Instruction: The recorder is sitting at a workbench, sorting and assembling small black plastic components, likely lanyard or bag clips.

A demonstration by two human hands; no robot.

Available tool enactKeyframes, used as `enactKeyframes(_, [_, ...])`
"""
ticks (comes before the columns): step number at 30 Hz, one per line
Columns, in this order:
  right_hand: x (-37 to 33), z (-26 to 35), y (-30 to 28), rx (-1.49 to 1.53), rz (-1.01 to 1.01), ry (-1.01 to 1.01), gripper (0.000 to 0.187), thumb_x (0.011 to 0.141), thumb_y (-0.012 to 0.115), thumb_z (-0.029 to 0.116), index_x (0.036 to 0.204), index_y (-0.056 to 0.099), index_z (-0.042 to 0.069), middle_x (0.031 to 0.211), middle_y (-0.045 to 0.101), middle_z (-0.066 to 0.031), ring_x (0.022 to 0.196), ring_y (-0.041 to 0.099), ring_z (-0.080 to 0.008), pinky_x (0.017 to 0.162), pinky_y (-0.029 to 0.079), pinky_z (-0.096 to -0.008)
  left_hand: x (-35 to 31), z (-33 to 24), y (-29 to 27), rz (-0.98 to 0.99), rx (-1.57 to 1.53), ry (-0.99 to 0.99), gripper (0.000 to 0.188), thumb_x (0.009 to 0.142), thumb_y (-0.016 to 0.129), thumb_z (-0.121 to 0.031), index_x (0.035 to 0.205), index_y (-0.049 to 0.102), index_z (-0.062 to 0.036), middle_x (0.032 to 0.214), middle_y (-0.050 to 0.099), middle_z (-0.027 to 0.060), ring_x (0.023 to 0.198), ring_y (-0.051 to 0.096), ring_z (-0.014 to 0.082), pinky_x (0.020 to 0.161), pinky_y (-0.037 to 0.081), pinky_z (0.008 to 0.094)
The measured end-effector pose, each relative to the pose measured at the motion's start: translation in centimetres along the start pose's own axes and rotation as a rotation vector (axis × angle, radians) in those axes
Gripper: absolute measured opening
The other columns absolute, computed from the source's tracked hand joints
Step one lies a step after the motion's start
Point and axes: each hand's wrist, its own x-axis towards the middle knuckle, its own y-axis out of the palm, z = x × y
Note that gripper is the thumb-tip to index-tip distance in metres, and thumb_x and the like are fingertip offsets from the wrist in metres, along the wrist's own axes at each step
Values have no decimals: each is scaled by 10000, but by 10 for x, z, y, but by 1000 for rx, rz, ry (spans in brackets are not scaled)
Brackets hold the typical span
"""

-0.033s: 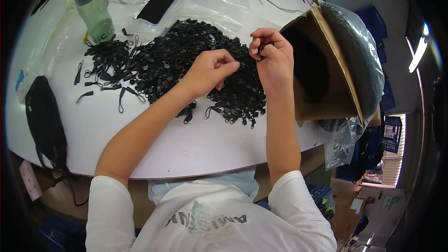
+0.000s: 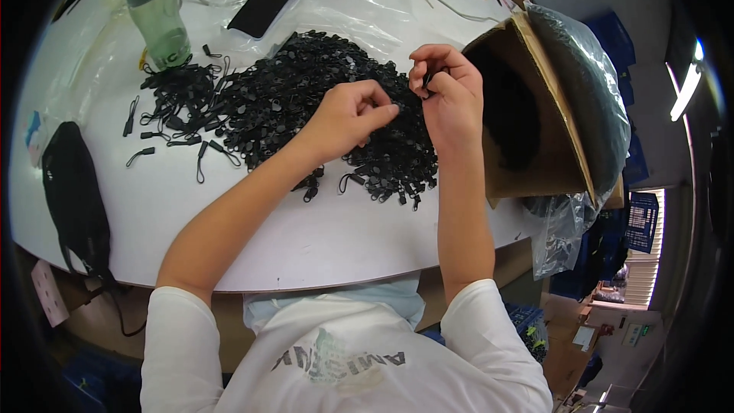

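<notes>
A large heap of small black zipper pulls (image 2: 267, 99) lies on the white table. Over its right part is my left hand (image 2: 353, 116), fingers curled, with thumb and index finger pinched together; whatever is between them is too small to make out. My right hand (image 2: 451, 92), raised at the heap's right edge, has its fingers closed around a small black zipper pull (image 2: 434, 79), mostly hidden by the fingers. Left of the heap is a looser group of black pulls with cord loops (image 2: 183, 95), several of them lying singly.
An open cardboard box (image 2: 547, 99) lined with plastic lies on its side at the right. Behind the heap are a phone (image 2: 262, 9) and clear plastic sheeting (image 2: 344, 4). A green bottle (image 2: 158, 19) stands at the back left, and a black pouch (image 2: 75, 191) lies at the left edge.
</notes>
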Motion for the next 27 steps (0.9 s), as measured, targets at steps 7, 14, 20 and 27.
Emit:
enactKeyframes(7, [-1,10,35,-448,204,-108,369,696,348,-98,929,628,-43,781,583,-46,695,515,-90,667,459,-224,-2,-7,0,-58,-39,196,336,773,679,-61,1030,465,-28,627,538,22,502,515,80,465,394,224])
enactKeyframes(14, [-4,9,55,-594,328,-97,422,741,318,-108,1028,619,-37,805,590,-90,534,527,-108,437,477,-246,1,-10,-1,-140,-240,222,235,879,599,-110,1076,514,-15,774,557,36,591,529,88,507,427,226])
enactKeyframes(20, [-3,6,57,-579,302,-78,432,755,308,-113,1036,625,-27,802,574,-84,531,539,-114,440,474,-243,-2,-20,-4,-158,-353,220,123,901,596,-120,940,554,-11,759,580,43,580,545,102,512,444,234])
enactKeyframes(27, [2,-3,55,-543,262,-196,435,743,316,-116,1027,632,-23,842,612,-97,595,559,-120,482,486,-256,0,-19,-10,-194,-309,290,118,902,603,-103,894,574,11,709,621,64,547,612,121,464,469,225])
